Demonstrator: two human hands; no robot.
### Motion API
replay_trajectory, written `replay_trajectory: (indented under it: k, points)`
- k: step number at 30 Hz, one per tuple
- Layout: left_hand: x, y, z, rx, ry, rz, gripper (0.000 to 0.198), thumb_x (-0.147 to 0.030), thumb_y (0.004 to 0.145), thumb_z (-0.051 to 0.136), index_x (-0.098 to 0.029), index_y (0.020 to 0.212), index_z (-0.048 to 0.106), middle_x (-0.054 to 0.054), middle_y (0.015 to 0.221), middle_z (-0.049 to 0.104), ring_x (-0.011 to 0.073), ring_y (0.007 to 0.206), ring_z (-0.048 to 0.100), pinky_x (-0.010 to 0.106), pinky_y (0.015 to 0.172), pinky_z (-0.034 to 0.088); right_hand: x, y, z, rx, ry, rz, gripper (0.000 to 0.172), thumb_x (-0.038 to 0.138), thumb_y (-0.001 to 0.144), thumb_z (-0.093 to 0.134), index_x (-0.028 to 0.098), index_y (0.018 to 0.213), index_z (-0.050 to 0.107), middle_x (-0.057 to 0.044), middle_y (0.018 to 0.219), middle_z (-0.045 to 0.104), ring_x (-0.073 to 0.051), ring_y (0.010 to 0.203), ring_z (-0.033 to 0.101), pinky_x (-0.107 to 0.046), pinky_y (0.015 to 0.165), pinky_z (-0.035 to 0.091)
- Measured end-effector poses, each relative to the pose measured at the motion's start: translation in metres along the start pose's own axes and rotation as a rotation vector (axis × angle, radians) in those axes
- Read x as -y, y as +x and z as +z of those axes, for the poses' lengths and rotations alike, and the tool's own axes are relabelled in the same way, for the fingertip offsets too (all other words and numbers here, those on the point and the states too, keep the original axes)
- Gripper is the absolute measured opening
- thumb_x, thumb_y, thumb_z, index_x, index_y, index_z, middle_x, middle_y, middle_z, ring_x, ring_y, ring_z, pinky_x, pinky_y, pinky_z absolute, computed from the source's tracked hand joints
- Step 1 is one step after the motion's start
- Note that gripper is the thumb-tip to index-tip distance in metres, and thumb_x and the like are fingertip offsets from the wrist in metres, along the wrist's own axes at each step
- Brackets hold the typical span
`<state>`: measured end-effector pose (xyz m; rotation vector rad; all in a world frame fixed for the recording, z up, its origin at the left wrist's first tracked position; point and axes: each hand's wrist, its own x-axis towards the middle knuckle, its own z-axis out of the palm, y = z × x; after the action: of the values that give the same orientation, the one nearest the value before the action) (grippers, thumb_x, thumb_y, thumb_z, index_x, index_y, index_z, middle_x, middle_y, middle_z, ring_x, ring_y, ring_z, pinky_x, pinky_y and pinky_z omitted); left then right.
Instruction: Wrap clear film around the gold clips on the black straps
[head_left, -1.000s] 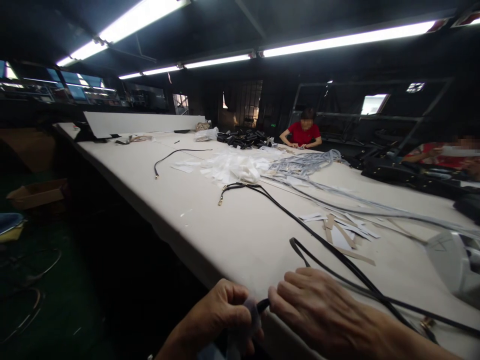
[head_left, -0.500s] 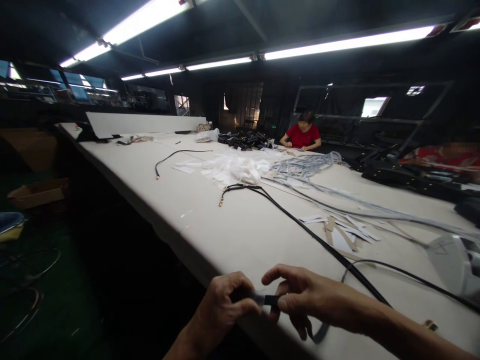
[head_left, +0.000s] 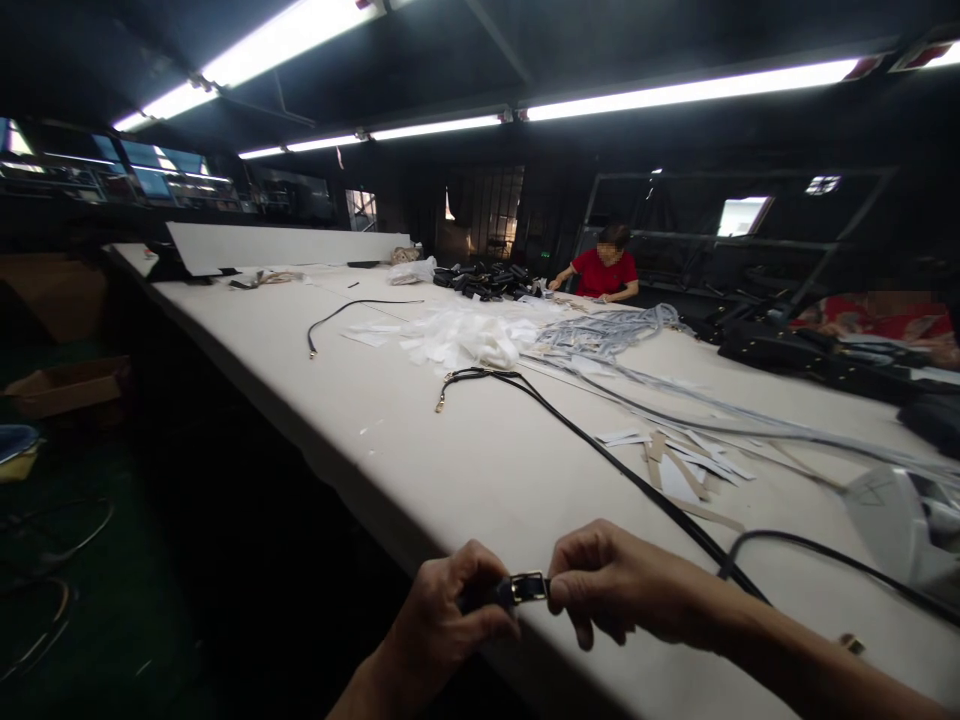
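Over the near table edge, my left hand [head_left: 450, 605] is closed on a dark strap beside a gold-rimmed buckle [head_left: 529, 587]. My right hand [head_left: 600, 580] pinches the black strap [head_left: 546, 590] at the buckle's other side. Most of the strap inside my fingers is hidden. From behind my right wrist a dark cord [head_left: 810, 550] curves away to the right; whether it joins the held strap I cannot tell. Long black straps [head_left: 600, 450] with a metal clasp [head_left: 440, 402] at the far end lie on the table in front of my right hand.
On the white table [head_left: 390, 450] lie white film strips [head_left: 469, 335], grey cords [head_left: 607, 330], paper scraps [head_left: 679, 470] and a short black strap [head_left: 330, 320]. A grey device [head_left: 900, 520] stands at right. A person in red [head_left: 604, 272] works at the far side.
My right hand has closed its fingers from a spread pose into a pinch on the strap. The buckle between my hands now shows plainly. The view has shifted slightly.
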<state>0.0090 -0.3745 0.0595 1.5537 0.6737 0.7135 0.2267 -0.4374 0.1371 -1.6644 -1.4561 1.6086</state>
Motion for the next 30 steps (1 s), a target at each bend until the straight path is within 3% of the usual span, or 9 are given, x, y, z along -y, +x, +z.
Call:
replay_trajectory:
  k: [2,7,12,15,18,20,22,24,30]
  points:
    - [-0.004,0.000,0.003,0.017,-0.062,-0.013,0.019,-0.013,0.060,0.077,-0.015,0.073,0.064,-0.002,0.063,0.065,0.0115,0.059,0.055,0.021,0.057,0.044,0.001,-0.001,0.002,-0.083,-0.173,-0.069,0.017,0.030,0.082,0.059,0.016,0.079,0.068,0.000,0.059,0.065,-0.007,0.043,0.041,-0.019,0.044,0.028]
    - [-0.006,0.004,0.009,0.163,-0.332,-0.307,0.026,-0.007,0.053,0.067,-0.016,0.076,0.057,0.002,0.062,0.072,0.0132,0.045,0.059,0.020,0.043,0.045,0.013,-0.014,0.013,-0.266,-1.125,-0.488,0.017,0.013,0.084,0.052,0.017,0.070,0.061,-0.002,0.061,0.064,-0.011,0.050,0.049,-0.028,0.050,0.022]
    - [0.002,0.005,0.020,0.222,-0.523,-0.327,0.027,-0.008,0.054,0.064,-0.016,0.078,0.054,0.006,0.062,0.073,0.0164,0.046,0.063,0.023,0.045,0.049,0.002,-0.013,0.041,-0.410,-1.383,-0.765,0.016,0.018,0.083,0.060,0.019,0.068,0.055,-0.001,0.061,0.062,-0.015,0.050,0.049,-0.032,0.052,0.019]
    - [0.001,0.002,0.024,0.240,-0.497,-0.241,0.027,-0.007,0.056,0.069,-0.017,0.077,0.055,0.002,0.064,0.069,0.0142,0.055,0.061,0.024,0.055,0.048,-0.009,-0.003,0.047,-0.392,-1.216,-0.617,0.010,0.020,0.077,0.061,0.018,0.068,0.058,-0.001,0.056,0.061,-0.012,0.044,0.043,-0.030,0.048,0.016]
    - [-0.001,0.000,0.018,0.165,-0.183,-0.039,0.030,-0.017,0.059,0.081,-0.017,0.080,0.060,-0.002,0.074,0.064,0.0130,0.069,0.054,0.023,0.067,0.043,-0.007,0.004,0.039,-0.296,-0.594,-0.238,0.010,0.022,0.073,0.059,0.017,0.065,0.059,0.003,0.051,0.054,-0.008,0.044,0.039,-0.022,0.043,0.021]
    - [-0.001,-0.001,0.009,0.118,0.019,0.073,0.038,-0.042,0.064,0.084,-0.016,0.087,0.065,-0.001,0.076,0.061,0.0141,0.071,0.051,0.023,0.067,0.040,-0.002,0.007,0.031,-0.239,-0.167,-0.084,0.016,0.028,0.072,0.060,0.017,0.062,0.058,0.005,0.048,0.048,-0.008,0.044,0.039,-0.019,0.042,0.027]
    - [0.000,-0.003,0.001,0.154,0.009,0.078,0.057,-0.068,0.075,0.066,-0.014,0.093,0.067,0.003,0.080,0.063,0.0150,0.070,0.050,0.025,0.064,0.039,0.002,0.008,0.024,-0.200,0.062,-0.047,0.021,0.034,0.071,0.063,0.016,0.061,0.058,0.006,0.046,0.044,-0.007,0.042,0.037,-0.019,0.041,0.029]
    - [0.003,-0.004,-0.004,0.208,-0.102,-0.001,0.063,-0.071,0.085,0.049,-0.012,0.096,0.067,0.008,0.084,0.067,0.0151,0.070,0.053,0.025,0.064,0.039,0.003,0.009,0.021,-0.200,0.105,-0.065,0.022,0.034,0.069,0.066,0.015,0.060,0.058,0.007,0.046,0.044,-0.007,0.042,0.037,-0.019,0.040,0.029]
    - [0.003,-0.004,0.002,0.179,-0.265,-0.186,0.039,-0.051,0.080,0.072,-0.014,0.087,0.063,0.002,0.069,0.064,0.0100,0.057,0.052,0.020,0.054,0.037,0.000,0.006,0.023,-0.373,-0.230,-0.135,0.021,0.026,0.073,0.061,0.017,0.056,0.051,0.007,0.046,0.042,-0.007,0.045,0.037,-0.020,0.042,0.023]
